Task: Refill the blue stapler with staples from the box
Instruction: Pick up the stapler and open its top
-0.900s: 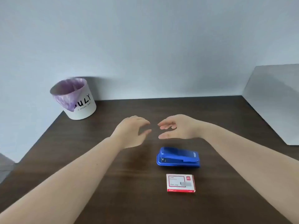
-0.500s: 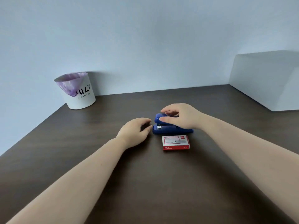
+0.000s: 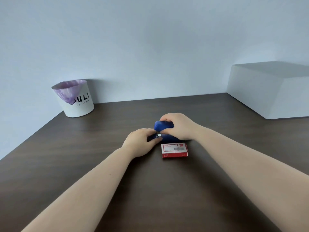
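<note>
Stapler (image 3: 164,127) top now raised: right hand (image 3: 179,125) grips it (left hand (image 3: 142,143) pins base).

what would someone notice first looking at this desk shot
The eye lands mid-table on the blue stapler, its top raised by the right hand while the left hand steadies its base. Just in front, nearer the person, lies a closed red and white staple box. Far left, against the wall, a white bin with a purple liner stands on the dark wooden table.
</note>
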### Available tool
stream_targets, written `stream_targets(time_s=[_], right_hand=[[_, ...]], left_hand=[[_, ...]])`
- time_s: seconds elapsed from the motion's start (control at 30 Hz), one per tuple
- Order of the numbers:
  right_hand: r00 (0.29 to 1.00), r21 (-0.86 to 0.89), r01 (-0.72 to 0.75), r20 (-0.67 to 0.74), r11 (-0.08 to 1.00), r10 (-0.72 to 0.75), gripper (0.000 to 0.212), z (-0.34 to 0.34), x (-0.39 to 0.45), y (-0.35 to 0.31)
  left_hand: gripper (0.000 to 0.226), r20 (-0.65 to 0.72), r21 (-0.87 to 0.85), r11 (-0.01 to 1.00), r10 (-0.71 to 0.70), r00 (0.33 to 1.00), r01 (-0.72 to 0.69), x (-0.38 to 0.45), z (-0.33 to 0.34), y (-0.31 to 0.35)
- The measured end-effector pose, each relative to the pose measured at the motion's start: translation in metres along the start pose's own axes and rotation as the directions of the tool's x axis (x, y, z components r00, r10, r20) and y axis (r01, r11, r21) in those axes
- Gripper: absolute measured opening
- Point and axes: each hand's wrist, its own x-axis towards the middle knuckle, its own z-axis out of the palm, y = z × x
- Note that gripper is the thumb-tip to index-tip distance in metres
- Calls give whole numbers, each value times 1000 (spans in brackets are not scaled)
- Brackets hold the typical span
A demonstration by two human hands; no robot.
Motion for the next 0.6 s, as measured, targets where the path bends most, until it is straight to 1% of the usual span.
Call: stream_targets(time_s=[0.03, 0.1, 0.2, 0.27, 0.33, 0.4, 0.47, 0.5, 0.6], right_hand=[[999, 20, 12, -32, 1000, -11, 33, -1, 0, 0], [991, 100, 19, -137, 995, -5, 31, -5, -4, 1], [949, 289, -3, -300, 957, 94, 32, -16, -11, 7], [924, 420, 24, -357, 907, 140, 32, -22, -17, 13], [914, 496, 61, -377, 866, 151, 39, -27, -23, 18], [913, 501, 78, -383, 862, 140, 45, -31, -29, 23], [899, 491, 91, -415, 867, 141, 38, -35, -34, 31], [891, 524, 91, -422, 847, 166, 34, -37, -37, 35], [885, 719, 47, -352, 694, 305, 30, -44, -51, 50]], left_hand=[[17, -11, -7, 1000, 1, 1000, -1, 0, 0, -1], [18, -25, -15, 1000, -4, 1000, 4, 1, 1, -2], [22, -21, -12, 1000, -5, 1000, 5, 2, 2, -3], [30, -19, 4, 1000, -8, 1000, 8, 3, 3, -5], [38, -19, 12, 999, -29, 999, 29, 3, 5, -7], [41, -15, 12, 998, -54, 998, 54, 3, 6, -7], [43, -9, 9, 998, -63, 998, 63, 3, 6, -7], [44, -6, 10, 998, -65, 998, 65, 2, 6, -6], [37, -6, 5, 998, -61, 998, 61, 2, 6, -6]])
